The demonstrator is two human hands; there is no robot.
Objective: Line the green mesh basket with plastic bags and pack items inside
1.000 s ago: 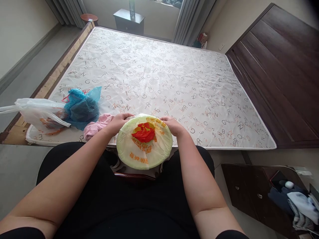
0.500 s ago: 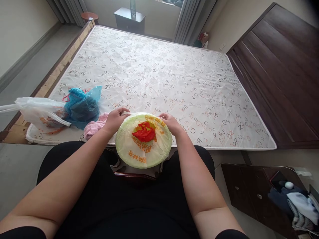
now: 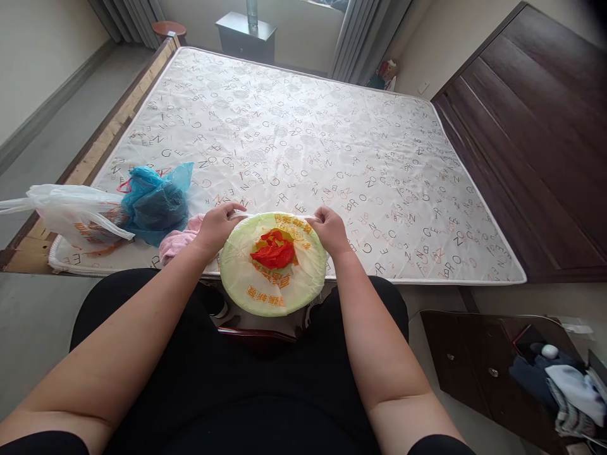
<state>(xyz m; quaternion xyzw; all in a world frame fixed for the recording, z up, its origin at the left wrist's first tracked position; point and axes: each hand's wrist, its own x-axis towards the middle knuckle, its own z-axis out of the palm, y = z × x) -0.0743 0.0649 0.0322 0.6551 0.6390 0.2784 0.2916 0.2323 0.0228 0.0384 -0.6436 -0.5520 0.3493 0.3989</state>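
Note:
Between my knees stands a round, light green bin (image 3: 226, 278) lined with a thin white plastic bag (image 3: 246, 275) with orange printed characters. A crumpled red wrapper or bag (image 3: 273, 250) lies in its middle. At the far left of the rim, my left hand (image 3: 222, 224) pinches the plastic bag's edge. My right hand (image 3: 331, 229) is closed on the same edge at the far right. A strip of the bag is drawn up between the two hands along the far rim. Beside my left wrist is a pink cloth (image 3: 177, 243).
A blue plastic bag (image 3: 159, 205) with something dark inside and a white plastic bag (image 3: 78, 212) lie on the mattress (image 3: 303, 145) at left. At lower right, a dark cabinet (image 3: 467, 357) bears folded clothes (image 3: 576, 392). A brown headboard (image 3: 526, 139) rises at right.
My right hand has moved slightly right and up, its fingers now closed on the bag's edge. The bin and its liner have shifted a little upward in view. My left hand barely moved.

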